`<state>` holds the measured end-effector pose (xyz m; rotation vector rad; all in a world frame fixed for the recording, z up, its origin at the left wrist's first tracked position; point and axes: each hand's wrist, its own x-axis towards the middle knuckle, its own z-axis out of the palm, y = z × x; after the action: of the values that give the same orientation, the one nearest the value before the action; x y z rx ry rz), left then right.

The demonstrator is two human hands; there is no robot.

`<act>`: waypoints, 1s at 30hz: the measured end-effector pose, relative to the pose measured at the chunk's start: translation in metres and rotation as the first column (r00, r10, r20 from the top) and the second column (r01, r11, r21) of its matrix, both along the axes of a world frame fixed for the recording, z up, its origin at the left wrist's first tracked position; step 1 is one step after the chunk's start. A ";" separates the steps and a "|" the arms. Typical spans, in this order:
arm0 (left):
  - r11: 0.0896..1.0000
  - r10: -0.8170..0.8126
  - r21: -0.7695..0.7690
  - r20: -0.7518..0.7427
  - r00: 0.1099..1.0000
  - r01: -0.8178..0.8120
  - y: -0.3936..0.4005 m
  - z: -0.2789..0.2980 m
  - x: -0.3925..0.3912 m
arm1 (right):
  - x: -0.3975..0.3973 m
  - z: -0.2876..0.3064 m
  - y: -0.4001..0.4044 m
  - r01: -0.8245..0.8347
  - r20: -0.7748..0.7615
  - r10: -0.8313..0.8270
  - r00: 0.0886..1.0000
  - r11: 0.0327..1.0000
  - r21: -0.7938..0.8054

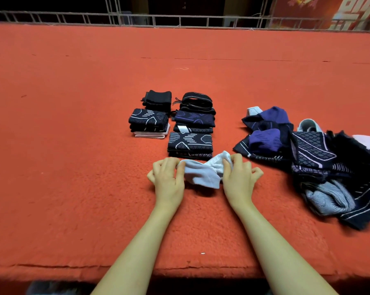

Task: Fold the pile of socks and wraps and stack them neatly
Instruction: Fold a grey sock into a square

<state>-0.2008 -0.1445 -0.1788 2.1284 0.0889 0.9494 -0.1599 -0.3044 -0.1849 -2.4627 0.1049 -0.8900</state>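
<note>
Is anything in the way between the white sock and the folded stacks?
Nothing visible. Both hands, left and right, hold the white sock just in front of the nearest stack, with only bare red cloth around.

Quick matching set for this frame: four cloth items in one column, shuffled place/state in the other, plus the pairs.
Items
1. white sock
2. unfolded pile
3. black strap wrap
4. pink-white folded piece

Place/state
A. far end of the right folded column
B. bottom of the left folded stack
C. loose heap at right
D. held between left hand and right hand

Pairs: 1-D, 2-C, 3-A, 4-B
</note>
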 end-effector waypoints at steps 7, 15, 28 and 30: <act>0.993 0.115 -0.023 -0.085 0.990 -0.118 0.003 -0.002 0.002 | -0.004 0.002 0.000 -0.008 -0.121 0.003 0.993 0.999 -0.044; 0.994 0.055 -0.082 -0.221 0.974 -0.074 0.009 0.003 0.012 | -0.012 0.006 0.002 -0.371 -0.033 0.370 0.928 0.928 -0.041; 0.764 -0.067 0.644 0.022 0.998 0.037 -0.012 -0.003 -0.012 | -0.007 0.001 0.003 -0.414 -0.243 0.365 0.899 0.888 -0.198; 0.751 -0.033 0.661 0.039 0.999 -0.001 -0.014 -0.006 -0.011 | -0.006 -0.001 0.003 -0.417 -0.187 0.385 0.904 0.890 -0.185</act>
<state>-0.2114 -0.1588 -0.1848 2.7427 -0.3475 1.1363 -0.1662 -0.3014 -0.1860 -2.6100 -0.4659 -0.5635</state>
